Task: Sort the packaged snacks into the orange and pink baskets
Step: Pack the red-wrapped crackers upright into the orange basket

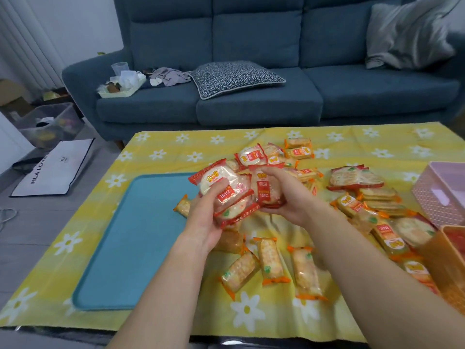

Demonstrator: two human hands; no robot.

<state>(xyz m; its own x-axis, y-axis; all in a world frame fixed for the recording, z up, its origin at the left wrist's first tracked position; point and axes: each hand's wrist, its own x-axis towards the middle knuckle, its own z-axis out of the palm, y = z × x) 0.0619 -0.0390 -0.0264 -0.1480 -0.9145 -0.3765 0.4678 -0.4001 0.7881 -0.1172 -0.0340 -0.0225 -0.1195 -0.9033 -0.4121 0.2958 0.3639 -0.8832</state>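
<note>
The red packs point(221, 190) sit stacked several deep in our left grip point(203, 220), thumb curled over the top one, above the counter point(161, 152) by the right edge of the tray point(130, 248). Our right grip point(289, 200) is clamped on another red pack point(266, 191), fingers over its top and palm beneath, right against the stack. More of the same lie in the pile point(254, 157) beyond. Long orange packs point(270, 263) are scattered toward us and to the right. The pink basket point(437, 197) and orange basket point(450, 250) stand at the right edge, the orange one nearer us.

We judge we are gathering one kind into a stack before carrying it over. The wrappers look slick, so we should lay the new pack flat and square on top, then press the thumb down on it. We should not take more than the left can span. For the carry, the right should steady the stack, and we should lower it in rather than drop it. Which basket takes the red ones we cannot tell.
</note>
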